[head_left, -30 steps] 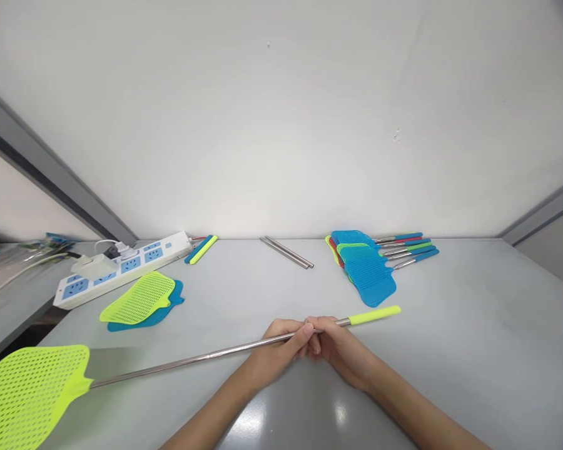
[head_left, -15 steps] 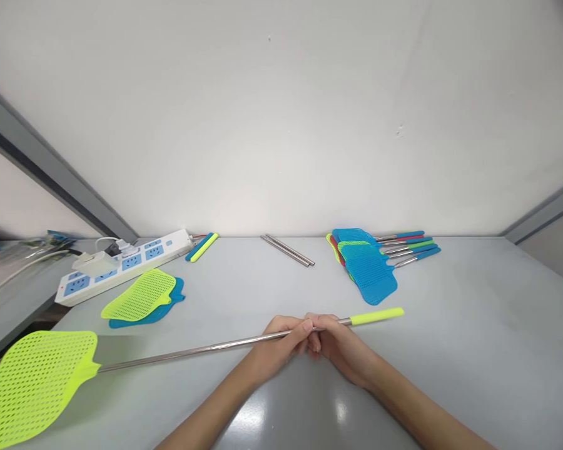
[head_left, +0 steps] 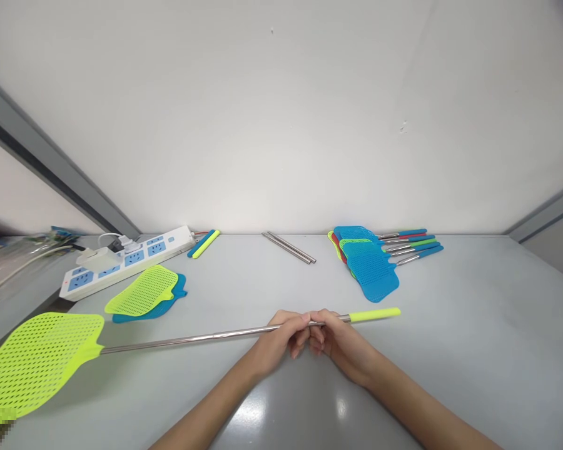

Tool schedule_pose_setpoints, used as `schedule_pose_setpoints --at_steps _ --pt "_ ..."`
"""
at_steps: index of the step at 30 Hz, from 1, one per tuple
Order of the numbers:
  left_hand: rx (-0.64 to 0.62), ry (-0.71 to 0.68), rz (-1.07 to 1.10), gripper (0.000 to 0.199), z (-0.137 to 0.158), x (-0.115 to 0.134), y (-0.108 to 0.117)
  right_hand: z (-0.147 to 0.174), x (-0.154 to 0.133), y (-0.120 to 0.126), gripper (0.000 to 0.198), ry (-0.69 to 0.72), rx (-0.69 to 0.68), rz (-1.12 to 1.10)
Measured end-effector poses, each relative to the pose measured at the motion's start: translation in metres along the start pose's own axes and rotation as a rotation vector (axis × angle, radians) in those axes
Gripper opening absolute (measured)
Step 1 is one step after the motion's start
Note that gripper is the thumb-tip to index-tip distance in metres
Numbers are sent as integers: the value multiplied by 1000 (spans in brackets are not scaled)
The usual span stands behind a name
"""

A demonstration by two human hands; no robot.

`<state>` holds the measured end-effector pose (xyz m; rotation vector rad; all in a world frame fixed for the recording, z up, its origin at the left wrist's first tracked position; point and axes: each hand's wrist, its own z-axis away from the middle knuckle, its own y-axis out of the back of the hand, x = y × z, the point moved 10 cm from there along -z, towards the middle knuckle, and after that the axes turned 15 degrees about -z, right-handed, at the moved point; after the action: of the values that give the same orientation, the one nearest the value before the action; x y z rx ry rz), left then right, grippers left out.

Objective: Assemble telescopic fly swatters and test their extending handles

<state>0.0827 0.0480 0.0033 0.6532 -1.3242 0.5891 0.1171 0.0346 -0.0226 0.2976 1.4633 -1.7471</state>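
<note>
A yellow-green fly swatter point(head_left: 44, 359) with an extended metal rod stretches across the front of the table, its perforated head at the left and its handle grip at the right. My left hand point(head_left: 284, 334) is closed round the rod near the middle. Close beside it, my right hand point(head_left: 335, 340) grips the same rod just left of the yellow-green handle point(head_left: 375, 314). Both thumbs lie along the metal, and the hands nearly touch. Some fingers are hidden behind the rod and palms.
At the back right lies a pile of finished-looking swatters point(head_left: 370, 269). Two metal rods point(head_left: 288, 247) rest at the back centre. Left of them are two loose handle grips point(head_left: 204, 244), two swatter heads point(head_left: 143, 292) and a white power strip point(head_left: 134, 259) with plugs on the grey table point(head_left: 473, 344).
The swatter's head end has risen slightly, so the rod lies nearer to level. Both hands still hold the rod in about the same place.
</note>
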Motion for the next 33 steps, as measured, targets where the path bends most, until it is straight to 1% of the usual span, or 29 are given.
schedule_pose_setpoints --at_steps 5,9,12,14,17,21,25,30,33 --pt "2 37 -5 43 -1 -5 0 0 2 3 32 -26 37 -31" --pt "24 119 -56 43 -1 -9 3 2 7 9 29 -86 107 -99" --pt "-4 194 16 41 0 -11 1 5 11 15 27 -136 189 -168" --pt "-24 229 76 41 2 -10 -1 7 11 17 25 -144 223 -196" --pt "-24 264 94 41 5 -5 1 9 6 14 24 -149 225 -205" --pt "-14 263 86 41 9 2 7 12 -4 10 25 -161 231 -184" --pt "-1 274 78 42 10 2 16 12 -13 14 27 -143 260 -159" --pt "10 259 67 42 11 2 27 8 -22 19 33 -134 225 -119" --pt "28 260 59 42 12 3 35 8 -28 24 33 -143 220 -127"
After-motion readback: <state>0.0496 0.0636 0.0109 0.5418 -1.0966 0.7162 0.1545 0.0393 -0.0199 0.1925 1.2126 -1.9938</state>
